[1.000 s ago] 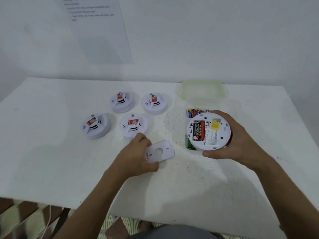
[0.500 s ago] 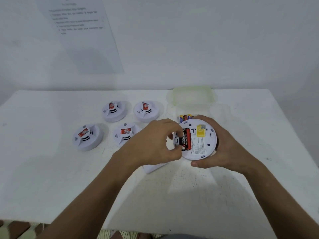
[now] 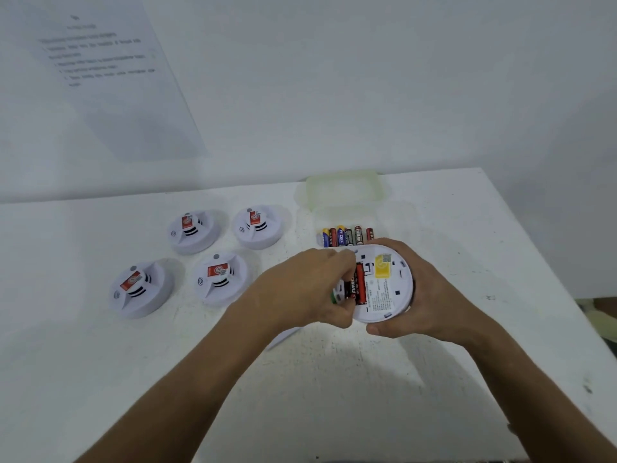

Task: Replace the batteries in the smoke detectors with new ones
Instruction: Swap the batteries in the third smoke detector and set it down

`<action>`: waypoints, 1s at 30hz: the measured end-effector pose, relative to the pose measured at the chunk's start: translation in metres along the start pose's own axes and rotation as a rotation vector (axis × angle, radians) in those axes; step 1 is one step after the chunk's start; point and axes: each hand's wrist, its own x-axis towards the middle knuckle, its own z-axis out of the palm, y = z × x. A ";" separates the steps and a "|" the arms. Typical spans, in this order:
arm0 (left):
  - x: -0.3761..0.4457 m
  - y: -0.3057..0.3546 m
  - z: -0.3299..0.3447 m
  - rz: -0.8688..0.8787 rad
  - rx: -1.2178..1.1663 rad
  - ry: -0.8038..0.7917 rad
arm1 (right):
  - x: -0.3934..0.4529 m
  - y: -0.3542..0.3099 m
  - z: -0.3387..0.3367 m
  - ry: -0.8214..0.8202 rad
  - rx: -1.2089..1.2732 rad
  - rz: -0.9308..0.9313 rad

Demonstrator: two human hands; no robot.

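Note:
My right hand (image 3: 434, 295) grips a round white smoke detector (image 3: 387, 295), its back facing up and its battery bay uncovered. Red and black batteries (image 3: 356, 285) lie in that bay. My left hand (image 3: 300, 289) curls its fingertips over the bay's left side and pinches the black battery there. A green battery end (image 3: 334, 297) shows just under those fingers. Behind the detector, several spare batteries (image 3: 347, 236) lie in a clear box (image 3: 395, 215). The detector's white cover plate (image 3: 283, 335) lies on the table, mostly hidden under my left wrist.
Several other white smoke detectors stand on the white table (image 3: 100, 362) to the left: (image 3: 140, 289), (image 3: 220, 277), (image 3: 192, 230). The box's pale green lid (image 3: 344, 190) lies by the wall. A printed sheet (image 3: 100, 78) hangs on the wall. The table's right edge is close.
My left hand set the cover plate down on the table and moved right onto the detector's battery bay. My right hand brought the detector slightly closer.

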 end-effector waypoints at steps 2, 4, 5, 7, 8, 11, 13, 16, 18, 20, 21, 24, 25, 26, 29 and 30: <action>0.003 0.003 0.001 0.042 0.004 0.012 | -0.002 0.003 -0.004 0.015 0.002 0.007; 0.006 0.005 -0.001 0.087 0.028 0.029 | -0.002 0.004 -0.009 0.036 0.007 0.003; 0.007 0.004 -0.001 0.110 0.046 0.055 | -0.003 0.003 -0.012 0.049 0.013 -0.005; 0.011 0.004 0.000 0.195 0.079 0.152 | -0.003 0.001 -0.017 0.081 0.032 -0.027; 0.013 0.005 0.000 0.232 0.097 0.184 | -0.003 0.000 -0.021 0.098 0.039 -0.039; 0.025 0.003 0.004 0.329 0.099 0.294 | -0.004 -0.001 -0.031 0.133 0.045 -0.044; 0.032 0.007 0.003 0.365 0.107 0.313 | -0.005 0.001 -0.038 0.158 0.046 -0.026; 0.042 0.013 0.002 0.341 0.083 0.306 | -0.009 0.003 -0.047 0.216 0.075 -0.012; 0.047 0.016 0.002 0.290 -0.016 0.270 | -0.013 0.004 -0.053 0.236 0.097 -0.010; 0.053 0.017 0.002 0.212 -0.157 0.250 | -0.015 0.007 -0.057 0.242 0.074 -0.009; 0.055 0.017 0.002 0.176 -0.222 0.266 | -0.017 0.008 -0.058 0.248 0.056 -0.007; 0.057 0.019 0.003 0.087 -0.318 0.350 | -0.020 0.011 -0.060 0.265 0.017 0.005; 0.057 0.019 0.003 0.063 -0.342 0.369 | -0.021 0.012 -0.061 0.268 0.011 0.009; 0.057 0.019 0.003 0.035 -0.378 0.391 | -0.022 0.013 -0.062 0.271 0.012 0.014; 0.059 0.011 -0.001 -0.077 -0.608 0.457 | -0.028 0.016 -0.066 0.282 0.031 0.034; 0.061 0.007 -0.002 -0.108 -0.674 0.475 | -0.030 0.017 -0.068 0.289 0.032 0.041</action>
